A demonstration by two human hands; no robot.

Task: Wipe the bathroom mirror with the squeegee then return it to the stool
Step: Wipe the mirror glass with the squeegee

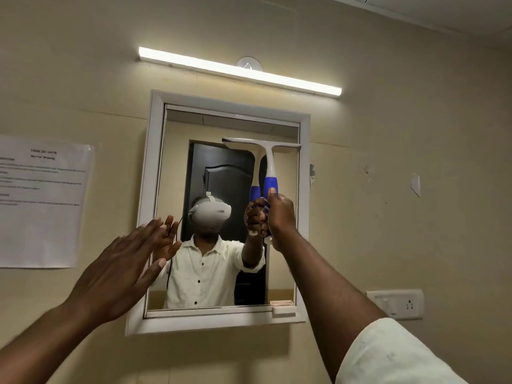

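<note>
The mirror (177,151) hangs on the wall in a white frame. My right hand (279,214) grips the blue handle of the white squeegee (269,162), held upright. Its blade lies level against the glass in the upper right part of the mirror. My left hand (122,267) is flat with straight fingers, its fingertips at the mirror's left edge. Both hands and the squeegee are reflected in the glass. The stool is out of view.
A lit tube light (238,70) runs above the mirror. A printed paper sheet (41,200) is taped to the wall on the left. A switch and socket plate (396,303) sits on the wall at lower right. A small ledge (282,307) sits on the frame's lower right corner.
</note>
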